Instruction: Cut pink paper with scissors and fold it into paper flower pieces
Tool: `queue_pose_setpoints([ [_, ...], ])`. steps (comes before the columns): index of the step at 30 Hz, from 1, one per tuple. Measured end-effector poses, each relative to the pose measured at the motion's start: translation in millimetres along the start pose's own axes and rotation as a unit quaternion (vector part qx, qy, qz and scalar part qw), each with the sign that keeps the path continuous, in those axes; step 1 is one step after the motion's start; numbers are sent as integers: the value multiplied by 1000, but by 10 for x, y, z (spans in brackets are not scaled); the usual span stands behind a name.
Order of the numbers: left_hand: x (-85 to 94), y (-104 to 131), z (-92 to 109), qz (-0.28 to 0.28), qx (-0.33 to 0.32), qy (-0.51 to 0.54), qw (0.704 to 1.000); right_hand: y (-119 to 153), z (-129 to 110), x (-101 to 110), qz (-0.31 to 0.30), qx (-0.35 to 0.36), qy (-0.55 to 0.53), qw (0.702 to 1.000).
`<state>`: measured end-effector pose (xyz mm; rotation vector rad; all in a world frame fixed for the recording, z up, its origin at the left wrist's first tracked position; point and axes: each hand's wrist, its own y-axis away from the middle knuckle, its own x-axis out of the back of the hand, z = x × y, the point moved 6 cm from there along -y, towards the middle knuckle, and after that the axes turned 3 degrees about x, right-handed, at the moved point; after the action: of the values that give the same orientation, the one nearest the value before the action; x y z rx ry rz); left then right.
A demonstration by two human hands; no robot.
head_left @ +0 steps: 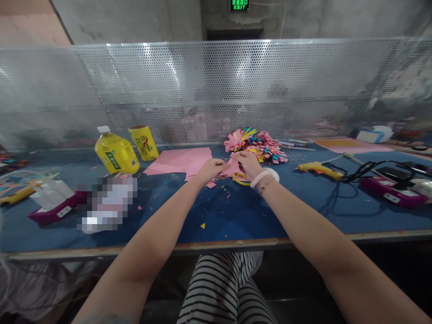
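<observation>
left hand [213, 169] & right hand [247, 165] nearly closed, both pinching a pink paper piece [231, 168] above the counter [216, 220], beyond its front edge; fingertips partly hidden. yellow ring [241, 181] part-covered by r. wrist. bare strip nearer the edge.

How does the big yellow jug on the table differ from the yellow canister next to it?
The yellow jug has a white cap; the yellow canister shows none. The jug narrows to a neck, while the canister's sides run straight. The jug looks wider than the canister. Both are mostly yellow with printing.
</observation>
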<state>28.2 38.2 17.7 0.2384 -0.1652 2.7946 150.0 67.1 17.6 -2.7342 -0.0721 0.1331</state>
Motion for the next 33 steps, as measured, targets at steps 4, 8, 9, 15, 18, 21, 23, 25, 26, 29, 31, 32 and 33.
queue_pose_setpoints([
  [4,8,1,-28,-5,22,22,1000,-7,-15,9,6,8,-14,1000],
  [8,-5,-18,-96,-47,67,114,990,1,-85,26,15,31,-50,998],
  [9,-7,-26,-111,-59,74,132,987,4,-103,40,22,38,-50,998],
  [15,44,-60,-143,-62,77,182,978,-1,-145,107,49,69,-10,996],
  [18,57,-54,-132,-56,71,172,981,-22,-126,130,54,82,-10,995],
  [21,70,-50,-113,-38,65,147,986,-41,-124,151,61,94,4,994],
  [23,71,-49,-94,-27,58,137,988,-40,-143,152,62,94,4,994],
  [25,62,-47,-71,-23,51,133,990,-24,-167,138,62,82,-9,995],
  [26,55,-45,-60,-23,48,132,990,-13,-174,125,60,70,-20,996],
  [29,39,-37,-35,-21,41,128,991,19,-154,59,35,19,-58,998],
  [31,39,-32,-29,-17,40,123,991,28,-120,20,14,-6,-72,997],
  [32,40,-31,-31,-16,40,120,992,27,-105,12,9,-10,-73,997],
  [33,43,-32,-35,-15,41,118,992,24,-92,12,8,-10,-70,997],
])
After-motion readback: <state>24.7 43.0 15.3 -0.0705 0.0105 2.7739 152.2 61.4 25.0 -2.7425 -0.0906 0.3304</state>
